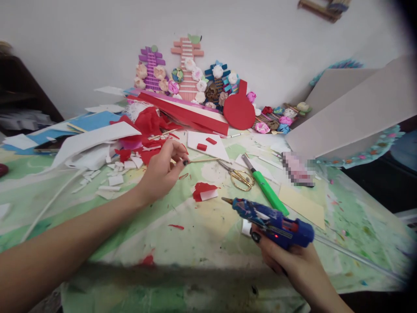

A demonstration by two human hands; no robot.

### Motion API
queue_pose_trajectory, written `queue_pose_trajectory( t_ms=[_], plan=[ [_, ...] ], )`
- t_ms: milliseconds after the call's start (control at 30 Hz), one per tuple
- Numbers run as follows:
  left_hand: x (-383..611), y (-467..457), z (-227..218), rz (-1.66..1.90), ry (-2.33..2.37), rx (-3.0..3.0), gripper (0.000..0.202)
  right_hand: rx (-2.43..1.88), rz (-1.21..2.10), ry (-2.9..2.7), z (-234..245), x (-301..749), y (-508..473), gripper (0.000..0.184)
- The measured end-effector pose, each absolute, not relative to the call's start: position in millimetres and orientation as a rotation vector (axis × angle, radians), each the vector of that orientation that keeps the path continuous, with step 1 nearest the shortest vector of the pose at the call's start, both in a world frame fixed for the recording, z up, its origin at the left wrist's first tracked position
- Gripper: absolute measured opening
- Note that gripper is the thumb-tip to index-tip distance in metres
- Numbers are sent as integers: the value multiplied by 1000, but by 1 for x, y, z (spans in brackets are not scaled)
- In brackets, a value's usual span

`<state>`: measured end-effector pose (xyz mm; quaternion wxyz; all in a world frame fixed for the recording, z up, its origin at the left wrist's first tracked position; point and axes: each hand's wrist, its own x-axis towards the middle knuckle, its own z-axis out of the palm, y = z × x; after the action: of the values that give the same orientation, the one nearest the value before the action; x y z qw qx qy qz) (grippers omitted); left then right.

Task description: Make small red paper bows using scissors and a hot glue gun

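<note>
My left hand [163,169] is closed in a pinch over the table, with a thin wooden stick [206,161] coming out of its fingertips to the right. In my right hand [295,263] is a blue hot glue gun [276,222], its nozzle pointing left; a long clear glue stick [355,255] trails from its back. Between the hands lies a scrap of red and white paper [206,192]. Gold-handled scissors [241,179] and a green utility knife [269,191] rest just beyond the glue gun. Two small red pieces [202,147] sit on a white card [194,138].
Red paper strips [185,114] and white offcuts [115,180] pile up at the left and back. A red paddle-shaped piece [239,111] leans among flower-decorated stick crafts [188,74] by the wall. A large grey board [345,104] stands at the right, near a pixelated pink object [297,168].
</note>
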<state>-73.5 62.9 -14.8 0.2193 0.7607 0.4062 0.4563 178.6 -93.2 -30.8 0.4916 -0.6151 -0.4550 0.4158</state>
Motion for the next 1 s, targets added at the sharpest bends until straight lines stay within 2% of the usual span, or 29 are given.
queue_pose_trajectory(
  t_ms=[133,233,400,700,1000],
  plan=[
    [-72,62,-20,831,969,1992,47,-1675,1108,-1220,-25,166,-78,26],
    [-67,53,-20,668,962,2102,62,-1697,1121,-1364,-25,162,-63,25],
    [-58,45,-23,599,1036,2251,63,-1701,1026,-1490,-30,160,-47,20],
    [-50,45,-38,712,1043,2380,50,-1604,863,-1629,-30,152,-41,29],
    [-51,44,-40,739,1013,2419,49,-1596,829,-1693,-25,146,-38,28]
  ],
)
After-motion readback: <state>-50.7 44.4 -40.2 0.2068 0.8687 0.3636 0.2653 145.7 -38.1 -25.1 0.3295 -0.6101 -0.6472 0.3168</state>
